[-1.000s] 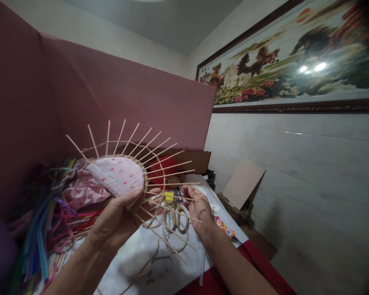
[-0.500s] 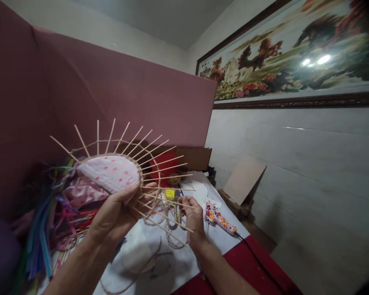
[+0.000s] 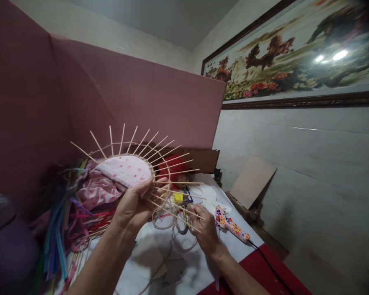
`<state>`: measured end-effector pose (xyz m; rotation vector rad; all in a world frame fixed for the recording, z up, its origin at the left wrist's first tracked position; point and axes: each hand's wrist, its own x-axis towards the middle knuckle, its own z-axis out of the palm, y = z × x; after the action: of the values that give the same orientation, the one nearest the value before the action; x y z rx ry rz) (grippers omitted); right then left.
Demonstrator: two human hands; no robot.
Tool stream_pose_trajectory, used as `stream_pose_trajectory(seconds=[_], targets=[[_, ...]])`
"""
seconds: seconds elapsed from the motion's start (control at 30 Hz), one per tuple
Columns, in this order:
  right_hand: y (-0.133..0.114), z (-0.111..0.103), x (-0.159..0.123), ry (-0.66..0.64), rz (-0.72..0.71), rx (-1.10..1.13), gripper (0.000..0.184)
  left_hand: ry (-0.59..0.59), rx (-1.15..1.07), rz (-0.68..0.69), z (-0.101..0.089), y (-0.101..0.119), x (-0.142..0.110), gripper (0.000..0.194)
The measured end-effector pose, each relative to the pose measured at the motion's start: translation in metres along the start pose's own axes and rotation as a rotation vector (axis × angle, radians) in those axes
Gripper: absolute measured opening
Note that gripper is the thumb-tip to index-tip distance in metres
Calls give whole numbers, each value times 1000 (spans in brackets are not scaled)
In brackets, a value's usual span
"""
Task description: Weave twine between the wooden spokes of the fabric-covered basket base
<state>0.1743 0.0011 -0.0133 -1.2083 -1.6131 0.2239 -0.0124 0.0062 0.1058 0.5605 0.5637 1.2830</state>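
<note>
My left hand (image 3: 138,205) grips the edge of a rounded woven piece, its thumb on the pink-and-white dotted fabric (image 3: 124,170) that covers the middle. Thin wooden sticks (image 3: 160,148) fan outward from its rim. A ring of twine (image 3: 169,164) runs through the sticks, a little way out from the rim. At the lower right, my right hand (image 3: 203,225) has its fingers closed close to the stick ends. They appear to pinch the twine (image 3: 175,235), which hangs in loose loops below; the exact grip is partly hidden. Gathered pink fabric (image 3: 98,190) bulges at the left of the piece.
A flower-patterned glue gun (image 3: 232,225) with a black cord lies on the right of the white-and-red table (image 3: 246,268). Scissors (image 3: 181,225), a yellow item (image 3: 178,197) and white discs (image 3: 207,192) lie beyond my hands. Colourful strips (image 3: 57,241) crowd the left. A pink partition (image 3: 135,98) stands behind.
The view has shifted, so most things sit farther right. My right hand has moved slightly down among the lower stick ends, its fingers more curled. My left hand keeps its hold.
</note>
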Motion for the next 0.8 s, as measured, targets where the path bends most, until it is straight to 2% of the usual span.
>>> stream_pose_trajectory(seconds=[0.13,0.27,0.4,0.53,0.8], targets=[[5,2,0,1,-92,-137,25,-12,-3,-37,-5,2,11,25],[8,3,0,21,-105,-173,19,-2,-2,-54,-10,4,17,23],[5,3,-1,21,-92,-186,16,26,2,-57,-10,5,15,23],[4,3,-3,21,-137,-190,15,24,3,-74,-9,5,12,24],[1,4,-3,43,-206,-174,14,-33,-40,-64,-5,1,9,24]])
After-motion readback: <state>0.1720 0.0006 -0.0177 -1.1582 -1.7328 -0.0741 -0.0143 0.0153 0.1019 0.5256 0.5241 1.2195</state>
